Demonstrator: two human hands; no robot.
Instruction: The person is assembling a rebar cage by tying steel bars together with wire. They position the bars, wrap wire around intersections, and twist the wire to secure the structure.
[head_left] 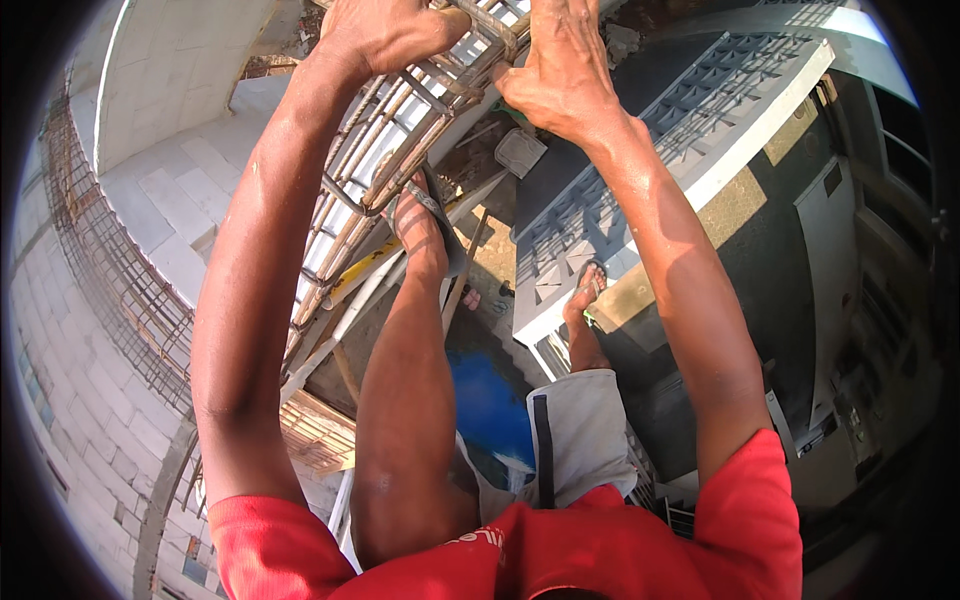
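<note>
A cage of thin steel rebar (400,130) with square stirrups runs slantwise from the top middle down to the left. My left hand (390,35) is closed over the cage at the top edge, its thumb lying across the bars; the other fingertips are out of the picture. On the cage's other side is my right hand (565,80), thumb bent toward the bars and fingers close together, reaching past the top edge. What those fingers hold is hidden. My left foot (415,215), in a sandal, is up against the cage.
My right foot (588,285) stands on a white-edged grey ventilation-block panel (680,130). Far below lie a blue patch (490,400) and sandals (470,298). Pale poles (350,310) slant under the cage. At left are rebar mesh (110,240) and a light block wall (90,400).
</note>
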